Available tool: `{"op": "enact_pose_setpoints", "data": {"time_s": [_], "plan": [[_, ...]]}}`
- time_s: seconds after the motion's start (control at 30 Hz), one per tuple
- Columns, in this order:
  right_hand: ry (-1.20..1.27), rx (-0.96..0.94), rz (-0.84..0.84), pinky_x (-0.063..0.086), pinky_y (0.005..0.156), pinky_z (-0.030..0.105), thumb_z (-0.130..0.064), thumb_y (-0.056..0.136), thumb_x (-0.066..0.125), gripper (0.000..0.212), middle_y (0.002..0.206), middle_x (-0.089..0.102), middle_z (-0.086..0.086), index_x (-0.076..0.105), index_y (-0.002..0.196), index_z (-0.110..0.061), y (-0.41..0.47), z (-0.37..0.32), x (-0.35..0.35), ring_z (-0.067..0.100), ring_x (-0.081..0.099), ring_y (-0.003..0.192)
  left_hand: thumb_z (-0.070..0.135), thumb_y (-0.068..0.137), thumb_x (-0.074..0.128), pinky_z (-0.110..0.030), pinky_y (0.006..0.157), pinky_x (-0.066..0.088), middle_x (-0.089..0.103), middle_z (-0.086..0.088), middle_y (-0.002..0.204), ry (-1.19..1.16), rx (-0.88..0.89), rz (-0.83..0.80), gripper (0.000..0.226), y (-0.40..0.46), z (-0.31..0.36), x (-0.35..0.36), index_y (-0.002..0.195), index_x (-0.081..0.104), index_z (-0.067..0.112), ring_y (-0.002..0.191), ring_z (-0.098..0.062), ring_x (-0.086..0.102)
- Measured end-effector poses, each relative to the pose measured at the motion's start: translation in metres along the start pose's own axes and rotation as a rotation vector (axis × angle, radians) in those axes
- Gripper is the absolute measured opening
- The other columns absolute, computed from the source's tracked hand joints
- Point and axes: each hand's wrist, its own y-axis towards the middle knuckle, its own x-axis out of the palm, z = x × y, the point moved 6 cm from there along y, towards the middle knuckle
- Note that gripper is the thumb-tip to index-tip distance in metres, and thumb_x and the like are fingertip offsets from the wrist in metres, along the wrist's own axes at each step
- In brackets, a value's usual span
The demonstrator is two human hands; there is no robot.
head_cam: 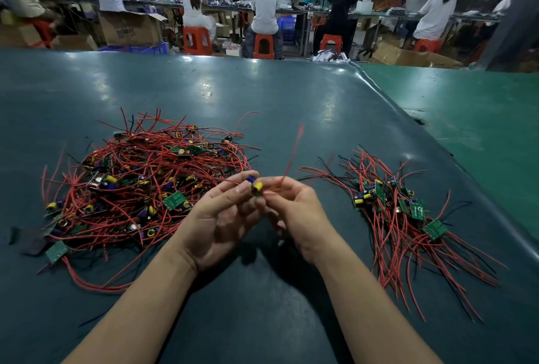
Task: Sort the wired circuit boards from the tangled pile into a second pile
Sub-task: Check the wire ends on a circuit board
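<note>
Circuit boards with red and black wires lie in two heaps on the dark green table (pixel 262 101). The tangled pile (pixel 145 182) sits left of centre in the frame and is plainly the bigger one, its wires looping every way. The second pile (pixel 402 212) sits at the right, smaller and neater, with the boards bunched toward its upper end and most wires trailing down toward the lower right of the frame.

One board (pixel 256 187) is held up at the middle of the frame, between the two piles and clear of the table. The left hand (pixel 221 214) pinches it at the fingertips, palm turned up. The right hand (pixel 294 212) pinches a red wire (pixel 293 153) just beside the board; the wire is blurred and rises up and slightly right from the fingers.

The board shows mainly a yellow-topped part and a blue one; it is too small and too covered by fingers to tell its long axis.

Judging by the sizes of the heaps, the sorting is under way but well short of half done, with most boards left in the tangle.
</note>
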Motion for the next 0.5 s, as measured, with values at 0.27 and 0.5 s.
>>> {"op": "enact_pose_setpoints", "data": {"time_s": [0.27, 0.5], "plan": [[0.005, -0.066, -0.135, 0.034, 0.044, 0.014, -0.008, 0.091, 0.065, 0.019, 0.078, 0.072, -0.007, 0.074, 0.102, -0.021, -0.004, -0.009, 0.004, 0.001, 0.05, 0.051, 0.001, 0.077, 0.061, -0.025, 0.07, 0.058, 0.071, -0.009, 0.086, 0.031, 0.15, 0.147, 0.028, 0.005, 0.006, -0.01, 0.092, 0.078, 0.016, 0.072, -0.015, 0.069], [0.036, -0.122, 0.087, 0.035, 0.04, 0.015, -0.011, 0.088, 0.071, 0.007, 0.066, 0.066, 0.0, 0.077, 0.09, -0.012, 0.001, -0.01, -0.011, 0.005, 0.043, 0.041, 0.01, 0.068, 0.073, -0.025, 0.068, 0.058, 0.073, -0.008, 0.094, 0.276, 0.179, 0.241, 0.031, 0.007, 0.002, -0.015, 0.099, 0.07, 0.014, 0.08, -0.017, 0.07]]}}
